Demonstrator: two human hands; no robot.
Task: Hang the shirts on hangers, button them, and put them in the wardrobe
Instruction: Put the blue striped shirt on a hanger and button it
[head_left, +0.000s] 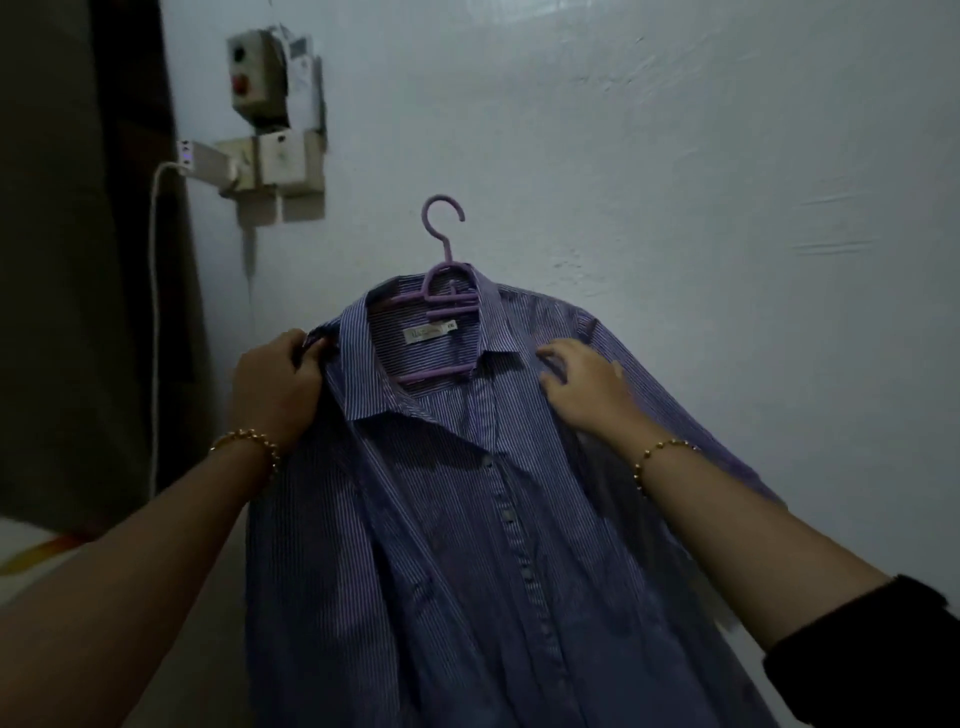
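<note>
A blue-and-white striped shirt (467, 519) hangs on a purple plastic hanger (441, 291), held up in front of a pale wall. The hanger's hook (442, 213) points up and hooks on nothing. My left hand (275, 384) grips the shirt's left shoulder, fingers curled into the cloth. On the right shoulder, beside the collar, lies my right hand (582, 387) with its fingers bent and fingertips touching the fabric. The collar is spread open and a label shows inside. The front placket with several buttons runs down the middle; the top is unbuttoned.
Electrical boxes (275, 119) with a white cable (155, 312) are fixed to the wall (675, 156) at upper left. A dark door or wardrobe edge (78, 260) stands at the far left. Something white with a yellow stripe (31, 556) lies at lower left.
</note>
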